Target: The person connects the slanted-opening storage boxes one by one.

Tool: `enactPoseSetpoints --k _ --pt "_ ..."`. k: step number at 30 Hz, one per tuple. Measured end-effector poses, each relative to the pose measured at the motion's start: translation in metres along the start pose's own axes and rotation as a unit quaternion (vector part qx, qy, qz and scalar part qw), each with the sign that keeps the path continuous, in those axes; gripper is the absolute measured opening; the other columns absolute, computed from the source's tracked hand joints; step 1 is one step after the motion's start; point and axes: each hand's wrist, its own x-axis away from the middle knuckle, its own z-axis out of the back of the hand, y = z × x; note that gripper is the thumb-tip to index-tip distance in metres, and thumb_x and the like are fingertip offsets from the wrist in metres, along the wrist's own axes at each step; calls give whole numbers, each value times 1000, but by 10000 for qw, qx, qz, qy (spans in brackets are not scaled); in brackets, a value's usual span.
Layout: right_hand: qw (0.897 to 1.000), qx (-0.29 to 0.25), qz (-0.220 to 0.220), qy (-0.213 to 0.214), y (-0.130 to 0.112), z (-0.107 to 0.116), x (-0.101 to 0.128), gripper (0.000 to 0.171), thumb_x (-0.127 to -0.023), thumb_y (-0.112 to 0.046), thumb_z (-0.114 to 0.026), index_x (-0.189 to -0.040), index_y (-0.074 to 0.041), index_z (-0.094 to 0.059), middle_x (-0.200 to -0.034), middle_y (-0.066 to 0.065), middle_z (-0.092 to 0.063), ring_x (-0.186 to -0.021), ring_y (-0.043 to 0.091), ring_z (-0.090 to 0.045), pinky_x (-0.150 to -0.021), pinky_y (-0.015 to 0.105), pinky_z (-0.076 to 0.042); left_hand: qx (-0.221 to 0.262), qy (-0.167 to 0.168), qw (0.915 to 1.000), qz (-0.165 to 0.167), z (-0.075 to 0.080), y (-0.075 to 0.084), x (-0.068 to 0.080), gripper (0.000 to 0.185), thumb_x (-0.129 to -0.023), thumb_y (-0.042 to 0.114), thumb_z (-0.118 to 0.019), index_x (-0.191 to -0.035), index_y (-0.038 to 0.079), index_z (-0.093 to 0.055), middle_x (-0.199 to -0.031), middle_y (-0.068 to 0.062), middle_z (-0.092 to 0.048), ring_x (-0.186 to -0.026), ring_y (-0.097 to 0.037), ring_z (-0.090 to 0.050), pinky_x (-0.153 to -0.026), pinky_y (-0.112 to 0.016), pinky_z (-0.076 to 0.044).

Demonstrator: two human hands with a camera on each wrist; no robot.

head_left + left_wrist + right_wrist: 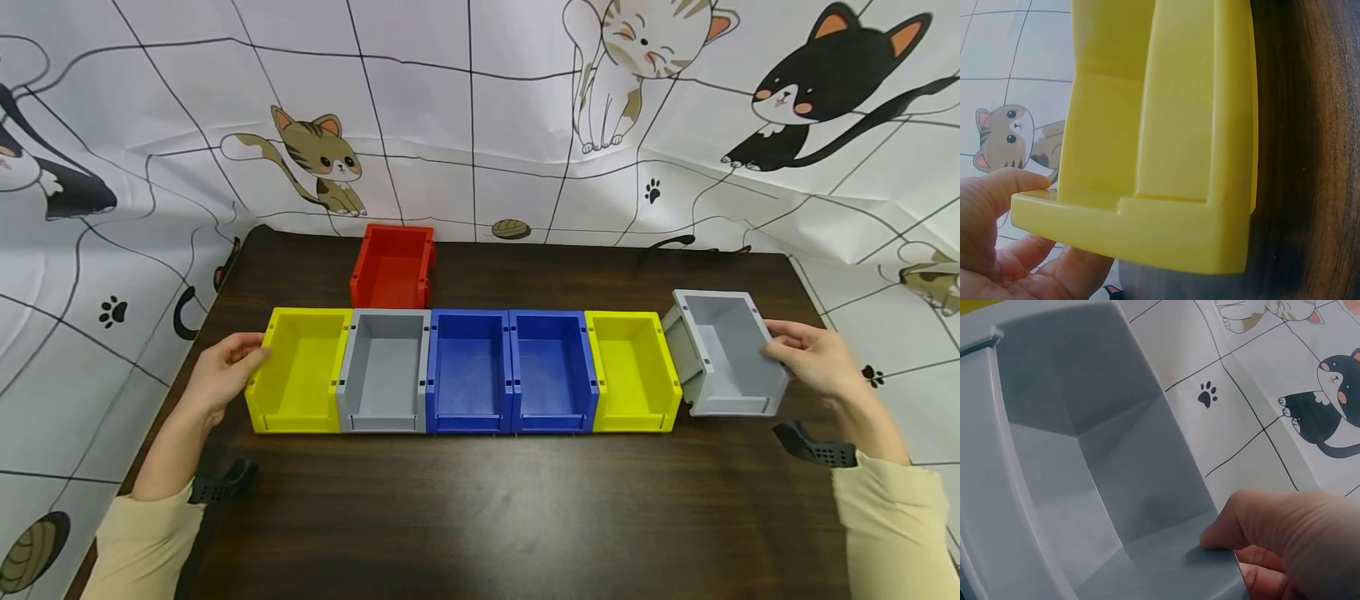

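Note:
Five open bins stand side by side on the dark table [480, 508]: yellow [300, 375], grey [384, 375], two blue [468, 375] [552, 375], and yellow [633, 371]. My left hand [258, 350] holds the outer left wall of the left yellow bin [1166, 125]. In the left wrist view the thumb [1016, 184] lies on its rim, with fingers below it. My right hand [768, 350] grips the right wall of a second grey bin [723, 354], which sits tilted just right of the row. The thumb [1254, 519] is inside that grey bin [1085, 487].
A red bin [393, 265] stands alone behind the row, near the table's back edge. A white cloth printed with cats [480, 108] covers the wall and hangs past the table's sides. Bare wood lies in front of the bins.

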Motion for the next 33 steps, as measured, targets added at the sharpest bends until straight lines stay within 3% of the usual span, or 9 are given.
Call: enactPoseSetpoints --k 5,7,8,11,15,27,29,31,33 --pt "9988 477 -41 -31 -2 -1 -1 33 -90 -2 -54 -120 8 -48 -72 -23 -62 -62 -1 -59 -50 20 -49 -1 6 10000 39 1 1 0 53 -100 31 -41 -136 -8 -36 -125 -28 -46 -95 -25 -49 -66 -7 -43" --pt "9984 559 -58 -54 -1 -1 -1 38 -90 -2 -54 -123 14 -45 -72 -24 -61 -62 -1 -59 -51 20 -49 23 -5 10000 27 1 0 0 53 -100 30 -41 -136 -8 -36 -125 -29 -46 -95 -24 -49 -66 -8 -43" --pt "9985 548 -52 -57 -1 -1 -2 37 -90 -2 -54 -123 12 -46 -72 -24 -61 -62 -1 -59 -51 20 -49 35 -18 10000 35 0 0 0 53 -100 31 -41 -136 -8 -36 -126 -29 -45 -96 -24 -49 -66 -7 -43" --pt "9996 243 9 -122 -2 2 0 31 -89 2 -54 -115 -13 -58 -72 -22 -62 -61 -1 -58 -50 20 -48 56 -42 10000 45 0 0 0 54 -100 31 -41 -137 -8 -35 -126 -29 -44 -98 -26 -49 -66 -7 -43" --pt "9998 -122 41 -176 -4 4 3 46 -89 4 -54 -95 -41 -53 -73 -19 -64 -61 -1 -59 -49 19 -48 13 -5 10000 13 -1 0 0 53 -100 31 -41 -136 -8 -36 -126 -29 -45 -99 -29 -48 -65 -7 -42" --pt "9993 -367 97 -74 0 0 5 51 -87 7 -54 -92 -43 -58 -70 -18 -64 -60 -2 -59 -49 17 -47 -23 12 10000 -94 0 -1 0 53 -100 31 -42 -135 -9 -37 -123 -29 -47 -90 -17 -50 -66 -8 -43" --pt "9998 -136 123 -47 0 -1 5 42 -87 6 -55 -98 -34 -59 -70 -18 -64 -59 -2 -58 -49 17 -47 -41 26 9999 -112 0 -1 -1 53 -100 31 -42 -135 -8 -37 -123 -28 -47 -89 -15 -50 -66 -7 -43" --pt "9997 245 41 -10 -2 -2 5 30 -88 2 -55 -111 -17 -60 -70 -20 -62 -60 -2 -58 -49 17 -47 -53 43 9999 -144 0 -2 0 53 -100 30 -42 -135 -9 -37 -123 -29 -47 -87 -12 -49 -66 -8 -43" --pt "9982 597 -31 -45 -5 -2 4 33 -90 -2 -54 -122 2 -53 -70 -22 -61 -62 -3 -57 -51 18 -48 -71 70 9998 -163 0 -2 0 53 -100 31 -41 -135 -8 -37 -123 -29 -47 -86 -10 -50 -65 -8 -43"
